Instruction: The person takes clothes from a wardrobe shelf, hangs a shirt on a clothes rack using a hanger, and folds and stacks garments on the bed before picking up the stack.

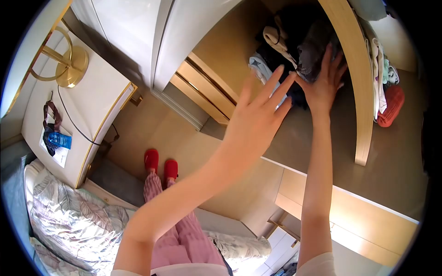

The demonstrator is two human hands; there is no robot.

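Dark folded clothes are piled inside a wooden wardrobe compartment, with a cream garment and a light blue garment beside them. My right hand rests against the front of the dark pile, fingers spread and pressing on the cloth. In front of the pile, nearer the camera, my left hand is stretched out with fingers apart and nothing in it. Whether its fingertips touch the clothes I cannot tell.
A curved wooden divider stands right of the pile, with more folded clothes and a red knitted item beyond it. Drawers lie to the left. A white nightstand holds a brass lamp base; a bed is below.
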